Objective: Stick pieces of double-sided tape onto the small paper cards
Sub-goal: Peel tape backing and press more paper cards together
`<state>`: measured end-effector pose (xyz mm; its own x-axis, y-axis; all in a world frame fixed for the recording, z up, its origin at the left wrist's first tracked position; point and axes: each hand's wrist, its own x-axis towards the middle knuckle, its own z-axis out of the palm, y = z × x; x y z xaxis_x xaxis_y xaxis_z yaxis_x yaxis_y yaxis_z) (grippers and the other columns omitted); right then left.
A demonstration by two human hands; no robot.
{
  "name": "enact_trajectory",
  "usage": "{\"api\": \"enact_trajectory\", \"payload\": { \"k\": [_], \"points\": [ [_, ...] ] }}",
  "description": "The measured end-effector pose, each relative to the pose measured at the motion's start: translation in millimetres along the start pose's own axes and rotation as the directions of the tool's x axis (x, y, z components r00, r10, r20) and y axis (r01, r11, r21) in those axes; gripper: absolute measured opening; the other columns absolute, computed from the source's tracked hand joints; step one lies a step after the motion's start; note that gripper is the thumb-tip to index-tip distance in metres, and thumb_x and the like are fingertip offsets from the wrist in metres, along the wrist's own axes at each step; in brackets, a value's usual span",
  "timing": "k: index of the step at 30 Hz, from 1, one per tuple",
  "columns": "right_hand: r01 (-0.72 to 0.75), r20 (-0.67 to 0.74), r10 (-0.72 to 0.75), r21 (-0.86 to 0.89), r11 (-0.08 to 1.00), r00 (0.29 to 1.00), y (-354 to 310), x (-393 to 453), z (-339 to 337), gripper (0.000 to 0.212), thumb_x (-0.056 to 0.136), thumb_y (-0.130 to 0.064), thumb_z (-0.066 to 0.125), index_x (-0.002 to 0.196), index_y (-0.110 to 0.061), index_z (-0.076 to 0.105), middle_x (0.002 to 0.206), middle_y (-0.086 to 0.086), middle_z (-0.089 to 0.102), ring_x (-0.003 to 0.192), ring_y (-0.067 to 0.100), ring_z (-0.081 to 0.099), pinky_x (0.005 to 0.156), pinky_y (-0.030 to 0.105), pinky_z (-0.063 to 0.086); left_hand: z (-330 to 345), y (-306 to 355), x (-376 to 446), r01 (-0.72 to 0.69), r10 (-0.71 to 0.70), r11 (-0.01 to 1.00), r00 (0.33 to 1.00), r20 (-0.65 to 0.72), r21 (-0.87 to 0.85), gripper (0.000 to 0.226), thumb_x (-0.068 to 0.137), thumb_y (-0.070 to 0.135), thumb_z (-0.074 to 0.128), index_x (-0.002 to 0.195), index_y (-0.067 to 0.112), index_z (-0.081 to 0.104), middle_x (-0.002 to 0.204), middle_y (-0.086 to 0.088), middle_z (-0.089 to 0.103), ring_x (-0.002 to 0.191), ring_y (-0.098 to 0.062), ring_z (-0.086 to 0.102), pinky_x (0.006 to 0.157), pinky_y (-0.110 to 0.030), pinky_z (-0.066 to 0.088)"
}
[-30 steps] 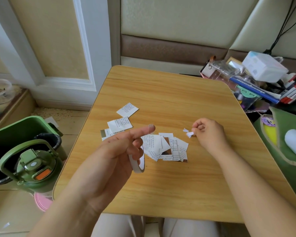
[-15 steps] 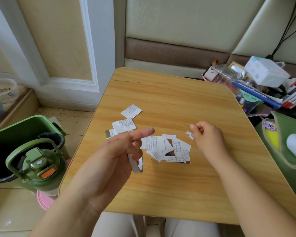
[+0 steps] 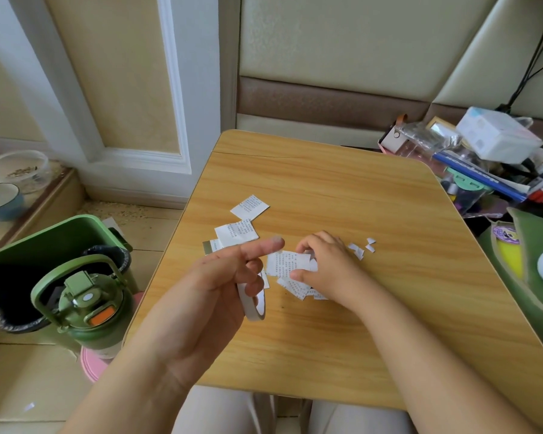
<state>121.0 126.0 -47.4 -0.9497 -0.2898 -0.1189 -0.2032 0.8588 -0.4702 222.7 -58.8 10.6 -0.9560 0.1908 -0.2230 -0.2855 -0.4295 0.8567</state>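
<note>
Several paper cards [image 3: 284,264] lie heaped mid-tabletop [image 3: 342,324], with three more loose at ten o'clock. The right hand [image 3: 325,266] pinches the top card; the left hand [image 3: 220,277] grips the tape roll [image 3: 254,303], forefinger straight. Torn scraps [image 3: 362,247] sit at two o'clock. Most cards seemingly remain untaped.

Bare forearms, pale beige trousers [image 3: 220,411]

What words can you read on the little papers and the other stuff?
None can be read for sure.
Paper cards: rows of tiny print, too small to read.
Blue book: white lettering, blurred and turned, unreadable.
White box: faint marks, too blurred.
</note>
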Motion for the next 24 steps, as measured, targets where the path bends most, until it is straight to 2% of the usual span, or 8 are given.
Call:
{"api": "enact_trajectory", "payload": {
  "k": [3,7,10,12,15,18,21,24],
  "points": [
    [0.000,-0.045,0.003,0.066,0.998,0.999,-1,-1,-1,0.028,0.079,-0.025,0.074,0.090,-0.026,0.049,0.104,-0.013,0.044,0.107,0.011,0.039,0.090,0.027,0.036,1,0,0,0.010,-0.010,1.000,1.000,-0.006,-0.002,0.047,0.059,0.009,0.048,0.097,0.011,0.076,0.065,0.006,0.045,0.056,-0.009,0.041,0.063,-0.028,0.031],
    [-0.002,-0.104,0.033,0.287,0.958,0.994,-3,-6,-2,0.017,0.085,-0.012,0.067,0.076,-0.021,0.055,0.080,-0.010,0.056,0.077,0.011,0.052,0.062,0.016,0.041,2,0,-2,0.019,-0.019,1.000,1.000,-0.018,-0.008,0.047,0.058,0.009,0.049,0.096,0.009,0.076,0.064,0.005,0.045,0.055,-0.009,0.041,0.065,-0.028,0.030],
    [-0.011,-0.172,0.112,0.498,0.867,0.979,-1,-16,-12,0.017,0.086,-0.012,0.067,0.077,-0.026,0.063,0.081,-0.008,0.067,0.074,0.006,0.061,0.061,0.009,0.045,3,2,-4,0.020,-0.021,1.000,0.999,-0.029,-0.020,0.046,0.058,0.008,0.049,0.095,0.008,0.076,0.065,0.005,0.046,0.056,-0.010,0.040,0.067,-0.029,0.028],
    [-0.039,-0.171,0.161,0.556,0.830,0.972,5,-27,-19,0.018,0.085,-0.015,0.069,0.077,-0.030,0.064,0.079,-0.011,0.067,0.068,-0.002,0.060,0.057,0.006,0.042,4,3,-5,0.026,-0.027,0.999,0.999,-0.039,-0.028,0.045,0.058,0.008,0.049,0.095,0.007,0.076,0.066,0.004,0.044,0.058,-0.010,0.038,0.067,-0.028,0.028],
    [-0.090,-0.119,0.172,0.500,0.861,0.978,17,-49,-17,0.014,0.083,-0.017,0.072,0.074,-0.026,0.065,0.063,-0.011,0.058,0.049,-0.003,0.047,0.052,0.011,0.039,8,3,-5,0.040,-0.041,0.998,0.998,-0.039,-0.041,0.047,0.056,0.007,0.048,0.093,0.007,0.076,0.067,0.002,0.042,0.057,-0.011,0.037,0.066,-0.029,0.028],
    [-0.109,-0.131,0.167,0.367,0.924,0.977,24,-64,1,0.014,0.079,-0.012,0.075,0.071,-0.020,0.067,0.059,-0.011,0.049,0.049,-0.002,0.043,0.052,0.010,0.036,15,1,-4,0.064,-0.065,0.996,0.998,-0.018,-0.070,0.046,0.056,0.006,0.047,0.090,0.006,0.077,0.066,0.001,0.039,0.052,-0.011,0.039,0.063,-0.030,0.028],
    [-0.053,-0.253,0.114,0.235,0.971,0.961,29,-68,15,0.017,0.074,-0.010,0.078,0.083,-0.020,0.067,0.079,-0.011,0.051,0.068,-0.002,0.050,0.068,0.012,0.038,21,0,-7,0.107,-0.102,0.988,0.994,0.045,-0.108,0.042,0.058,0.007,0.049,0.090,0.007,0.077,0.067,0.001,0.040,0.053,-0.011,0.039,0.063,-0.030,0.030],
    [-0.001,-0.339,0.061,0.175,0.985,0.939,27,-73,17,0.035,0.075,-0.015,0.079,0.106,-0.024,0.066,0.097,-0.018,0.048,0.090,0.004,0.049,0.085,0.020,0.040,23,1,-10,0.157,-0.144,0.979,0.984,0.105,-0.127,0.043,0.054,0.005,0.052,0.089,0.005,0.076,0.068,0.001,0.042,0.053,-0.011,0.039,0.066,-0.031,0.030]
  ]
}}
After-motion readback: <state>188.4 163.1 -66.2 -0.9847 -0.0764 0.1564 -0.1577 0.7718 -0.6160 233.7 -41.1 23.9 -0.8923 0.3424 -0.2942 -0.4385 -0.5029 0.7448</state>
